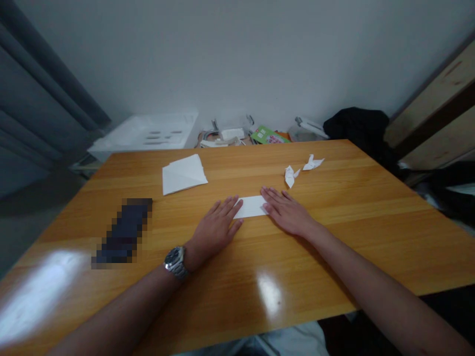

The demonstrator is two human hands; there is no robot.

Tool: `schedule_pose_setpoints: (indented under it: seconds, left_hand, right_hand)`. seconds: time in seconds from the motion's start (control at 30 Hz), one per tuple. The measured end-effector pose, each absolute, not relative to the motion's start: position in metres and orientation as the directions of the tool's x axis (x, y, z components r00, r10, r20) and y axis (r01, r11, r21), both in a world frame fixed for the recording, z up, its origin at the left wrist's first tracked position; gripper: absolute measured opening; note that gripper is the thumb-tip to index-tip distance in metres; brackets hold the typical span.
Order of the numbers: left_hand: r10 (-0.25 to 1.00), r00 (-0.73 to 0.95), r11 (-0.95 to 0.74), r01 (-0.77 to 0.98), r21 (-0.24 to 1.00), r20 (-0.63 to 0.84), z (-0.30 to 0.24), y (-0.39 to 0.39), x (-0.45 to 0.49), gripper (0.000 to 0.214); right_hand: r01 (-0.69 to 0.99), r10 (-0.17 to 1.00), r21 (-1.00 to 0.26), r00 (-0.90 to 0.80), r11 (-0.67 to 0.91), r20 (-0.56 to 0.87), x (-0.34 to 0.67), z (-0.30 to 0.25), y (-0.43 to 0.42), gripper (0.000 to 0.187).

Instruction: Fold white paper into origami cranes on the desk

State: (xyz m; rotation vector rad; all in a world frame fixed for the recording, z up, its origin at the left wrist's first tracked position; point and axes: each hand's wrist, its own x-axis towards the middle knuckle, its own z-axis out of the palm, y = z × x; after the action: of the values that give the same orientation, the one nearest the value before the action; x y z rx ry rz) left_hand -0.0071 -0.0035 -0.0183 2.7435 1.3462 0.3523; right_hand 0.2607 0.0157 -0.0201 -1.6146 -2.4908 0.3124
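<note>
A small folded white paper (251,205) lies flat near the middle of the wooden table (334,237). My left hand (217,228), with a metal watch on its wrist, lies flat with fingers stretched out on the paper's left end. My right hand (285,210) lies flat, fingers together and extended, pressing the paper's right end. Neither hand grips anything.
A larger folded white sheet (183,174) lies to the far left. Two small folded paper figures (290,175) (312,162) sit to the far right. A blurred dark flat object (124,230) lies at left. Clutter and dark cloth (356,126) sit beyond the far edge.
</note>
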Motion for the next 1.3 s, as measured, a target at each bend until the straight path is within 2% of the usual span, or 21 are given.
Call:
schedule_pose_setpoints:
  seconds: [0.2,0.3,0.43,0.57,0.7,0.97,1.3]
  left_hand:
    - [0.787,0.591,-0.617,0.765,0.185,0.177,-0.020,0.000,-0.007,0.055]
    - [0.780,0.592,-0.625,0.755,0.198,0.202,-0.021,0.002,-0.008,0.055]
    - [0.771,0.597,-0.636,0.743,0.209,0.221,-0.021,0.002,-0.009,0.055]
    - [0.764,0.598,-0.644,0.732,0.222,0.243,-0.020,0.002,-0.010,0.055]
    - [0.765,0.592,-0.642,0.732,0.229,0.254,-0.020,0.002,-0.009,0.057]
    - [0.784,0.553,-0.616,0.750,0.240,0.282,-0.017,0.000,-0.008,0.071]
    - [0.732,0.617,-0.682,0.652,0.333,0.289,-0.017,0.003,-0.015,0.046]
  right_hand:
    - [0.913,0.937,-0.215,-0.346,0.346,0.040,0.262,-0.024,0.018,0.065]
    - [0.899,0.929,-0.234,-0.360,0.371,0.090,0.266,-0.026,0.022,0.064]
    - [0.846,0.887,-0.279,-0.400,0.454,0.229,0.271,-0.022,0.028,0.061]
    - [0.720,0.785,-0.316,-0.536,0.617,0.312,0.268,-0.018,0.025,0.051]
    - [0.622,0.701,-0.324,-0.638,0.713,0.318,0.262,-0.018,0.020,0.045]
    - [0.590,0.671,-0.320,-0.669,0.741,0.319,0.261,-0.016,0.020,0.040]
    - [0.578,0.682,-0.380,-0.687,0.722,0.252,0.263,-0.021,0.021,0.042]
